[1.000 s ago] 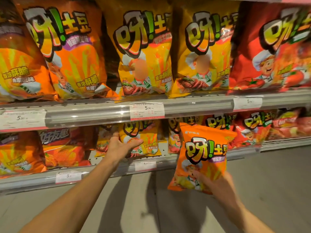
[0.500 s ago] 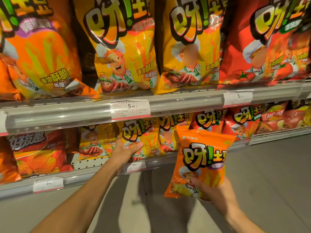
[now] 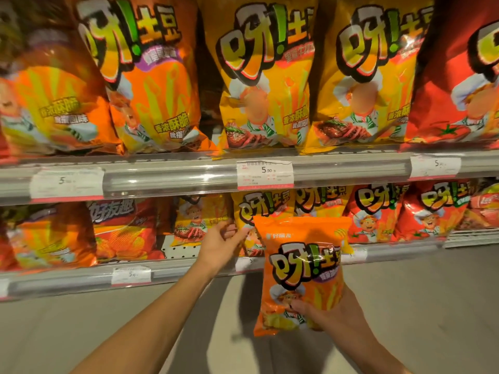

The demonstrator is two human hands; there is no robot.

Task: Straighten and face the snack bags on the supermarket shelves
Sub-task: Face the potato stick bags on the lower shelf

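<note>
While my right hand (image 3: pixel 328 310) holds the orange bag (image 3: pixel 301 271) upright by its lower part, fingers (image 3: pixel 298 306) curled over the front and label facing me, the bag hangs clear of the lower shelf (image 3: pixel 189 268), out in front of it and just right of the gap. My left hand (image 3: pixel 220 245) is up at that shelf, fingers bent around the left edge of a yellow bag (image 3: pixel 260 209) standing just behind the orange one; I can't tell how firmly it grips. The gap, with its bare pegged back panel (image 3: pixel 176 248), lies left of the yellow bag. The orange bag's long axis is vertical, so I judge it only needs to travel up and leftward into the gap, and my left hand is much the nearer to it.
</note>
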